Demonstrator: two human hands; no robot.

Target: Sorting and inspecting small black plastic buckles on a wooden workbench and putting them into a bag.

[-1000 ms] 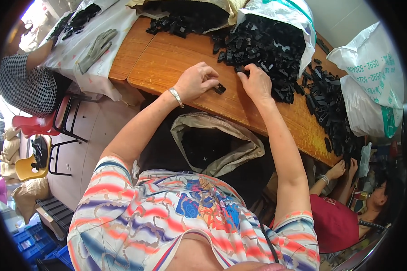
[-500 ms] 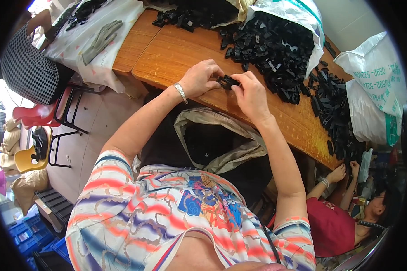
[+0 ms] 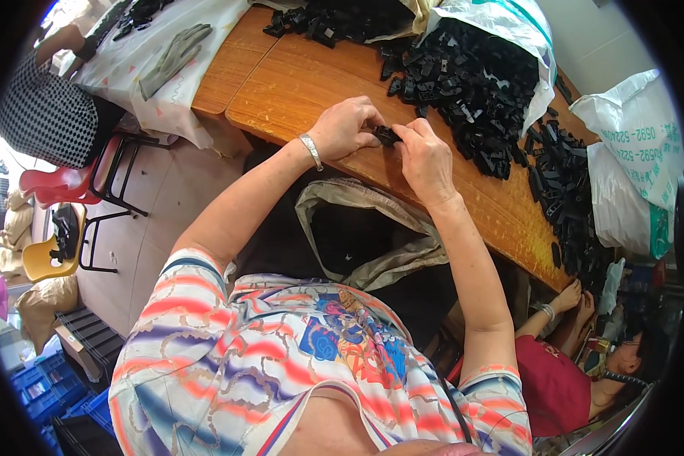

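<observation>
Over the front edge of the wooden table (image 3: 296, 83), my two hands meet at a small black plastic part (image 3: 386, 135). My left hand (image 3: 347, 128) pinches its left end between thumb and fingers; a silver bracelet circles that wrist. The right end is gripped by my right hand (image 3: 424, 156), fingers bent and pressed together. Much of the part is hidden by the fingertips, so its exact kind cannot be made out. Beyond my right hand lies a big heap of similar black parts (image 3: 463, 83), spilling from a white sack (image 3: 536, 45).
Below the table edge, an open beige sack (image 3: 319, 228) hangs in front of me. More black parts (image 3: 562, 190) lie along the right, beside a white bag (image 3: 631, 175). A co-worker in red (image 3: 551, 384) sits at right. A grey glove (image 3: 176, 61) lies on the left table.
The black part has turned slightly between my hands, and my fingers have closed in around it. The view has shifted a little. The co-worker's hands at right have come closer together.
</observation>
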